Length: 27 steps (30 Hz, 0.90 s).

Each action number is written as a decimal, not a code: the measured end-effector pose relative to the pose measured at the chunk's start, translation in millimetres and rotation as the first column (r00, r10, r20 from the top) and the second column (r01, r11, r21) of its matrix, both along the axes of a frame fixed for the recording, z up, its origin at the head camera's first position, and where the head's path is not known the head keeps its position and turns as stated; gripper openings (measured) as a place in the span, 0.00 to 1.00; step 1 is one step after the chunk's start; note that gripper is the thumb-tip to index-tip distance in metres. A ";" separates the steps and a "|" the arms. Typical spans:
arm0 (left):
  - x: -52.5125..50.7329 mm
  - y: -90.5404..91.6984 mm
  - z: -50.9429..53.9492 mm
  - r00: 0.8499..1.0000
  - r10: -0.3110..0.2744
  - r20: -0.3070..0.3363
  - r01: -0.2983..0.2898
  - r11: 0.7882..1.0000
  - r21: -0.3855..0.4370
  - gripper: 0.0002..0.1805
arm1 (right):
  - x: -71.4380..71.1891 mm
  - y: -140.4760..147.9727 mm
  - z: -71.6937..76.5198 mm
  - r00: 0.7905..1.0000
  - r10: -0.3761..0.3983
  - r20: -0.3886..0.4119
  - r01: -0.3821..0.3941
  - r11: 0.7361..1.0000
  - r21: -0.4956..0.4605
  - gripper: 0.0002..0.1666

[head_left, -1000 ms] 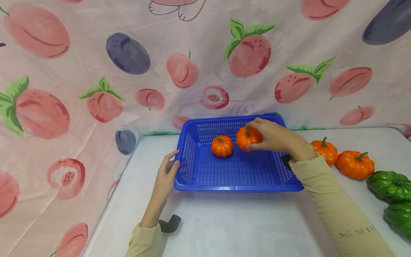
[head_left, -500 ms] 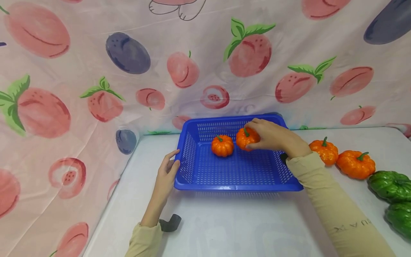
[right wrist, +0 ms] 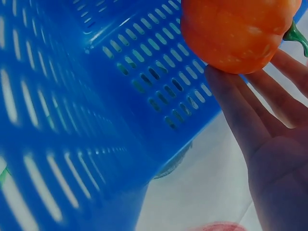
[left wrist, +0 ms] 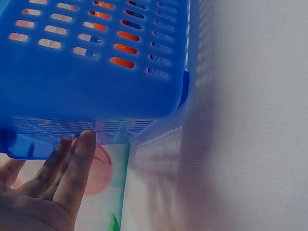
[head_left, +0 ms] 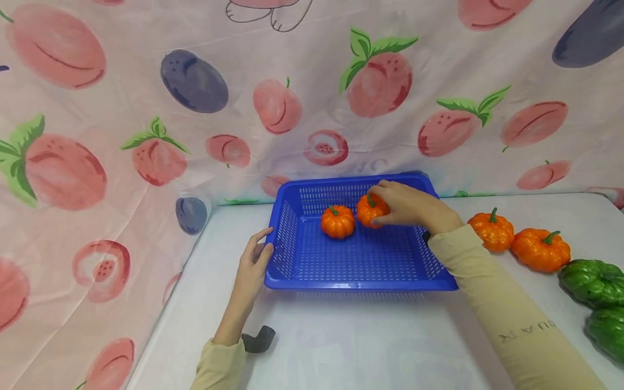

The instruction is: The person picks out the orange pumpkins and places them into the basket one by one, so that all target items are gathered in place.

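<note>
In the head view my right hand (head_left: 402, 203) holds a small orange pumpkin (head_left: 369, 215) with a green stem inside the blue plastic basket (head_left: 351, 285). Its fingers lie against the pumpkin (right wrist: 236, 33) in the right wrist view, above the slotted floor or wall. Whether this pumpkin touches the basket floor I cannot tell. A second orange pumpkin (head_left: 338, 222) sits close to its left in the basket. My left hand (head_left: 251, 265) is at the basket's left side, fingers extended; the left wrist view shows straight fingers (left wrist: 77, 168) touching its outer wall.
Two more orange pumpkins (head_left: 541, 250) stand on the white table (head_left: 351, 341), right of the basket. Green pumpkins (head_left: 592, 283) lie at the right edge, one cut off by the frame. A fruit-printed cloth (head_left: 312, 81) hangs behind the basket.
My right hand and the pumpkin it holds have shifted slightly left, nearer the other pumpkin in the basket. The left hand and basket stay in place.
</note>
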<state>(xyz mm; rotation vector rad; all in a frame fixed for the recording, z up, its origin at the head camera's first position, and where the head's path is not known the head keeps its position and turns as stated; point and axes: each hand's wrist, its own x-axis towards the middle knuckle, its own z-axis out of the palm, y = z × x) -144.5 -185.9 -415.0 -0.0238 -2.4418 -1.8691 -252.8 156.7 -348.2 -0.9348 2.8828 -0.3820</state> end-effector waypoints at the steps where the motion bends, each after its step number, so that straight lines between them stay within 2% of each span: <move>1: 0.3 -0.1 0.0 1.000 0.001 -0.001 -0.001 1.000 -0.001 0.23 | -0.9 -0.2 -0.2 1.000 -0.001 0.003 0.001 1.000 -0.002 0.38; 6: -0.3 -0.4 -0.1 1.000 0.003 -0.006 -0.003 1.000 -0.005 0.23 | -6.7 -2.4 -1.8 0.999 -0.015 0.034 0.015 1.000 -0.009 0.37; 13: -1.0 0.1 -1.7 1.000 -0.005 -0.004 0.005 1.000 0.000 0.23 | -14.5 -7.1 -7.8 0.997 -0.022 0.068 0.020 0.999 0.028 0.36; 27: -0.3 -1.6 -3.1 1.000 0.005 -0.012 -0.005 1.000 -0.001 0.23 | -15.4 -11.6 -11.2 0.991 -0.053 0.126 0.048 0.998 0.044 0.39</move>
